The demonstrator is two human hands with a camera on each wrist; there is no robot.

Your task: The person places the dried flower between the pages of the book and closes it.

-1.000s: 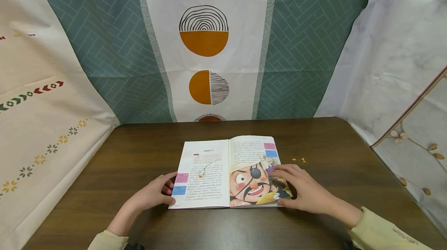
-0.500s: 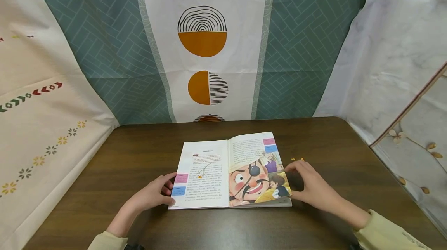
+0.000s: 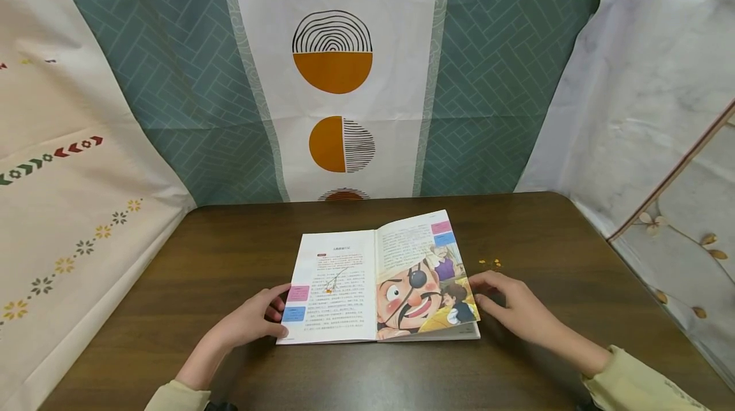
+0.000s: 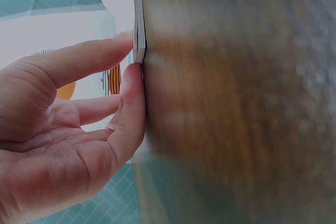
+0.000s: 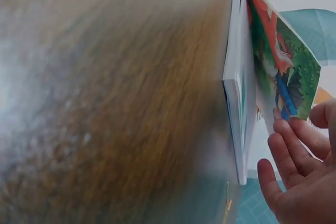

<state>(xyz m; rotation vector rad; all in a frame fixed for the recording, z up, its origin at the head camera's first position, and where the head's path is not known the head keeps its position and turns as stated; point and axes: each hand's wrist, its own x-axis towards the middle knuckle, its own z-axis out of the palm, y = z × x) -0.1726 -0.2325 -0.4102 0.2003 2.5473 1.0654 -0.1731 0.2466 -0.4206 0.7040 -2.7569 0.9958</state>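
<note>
An open illustrated book (image 3: 344, 251) lies on the table. My left hand (image 3: 249, 320) holds its lower left corner, thumb on the page edge and curled fingers against the side. In the left wrist view the thumb and a fingertip of the left hand (image 4: 79, 119) meet at the corner of the book's page block (image 4: 138, 30). On the right, a page (image 3: 425, 270) with a cartoon eye-patch face is raised at its outer edge. My right hand (image 3: 513, 306) has its fingertips at that edge. The right wrist view shows the right hand's fingers (image 5: 286, 156) loosely bent beside the page's colourful underside (image 5: 283, 66).
The dark wooden table (image 3: 367, 376) extends around the book. Small yellow flower pieces (image 3: 490, 263) lie right of it, and a thin dried sprig (image 3: 333, 282) shows on the left page. Patterned cloths (image 3: 494, 79) hang behind and at both sides.
The right hand has moved off the page face to its outer edge, and the page has risen higher from the stack. The left hand stays in place.
</note>
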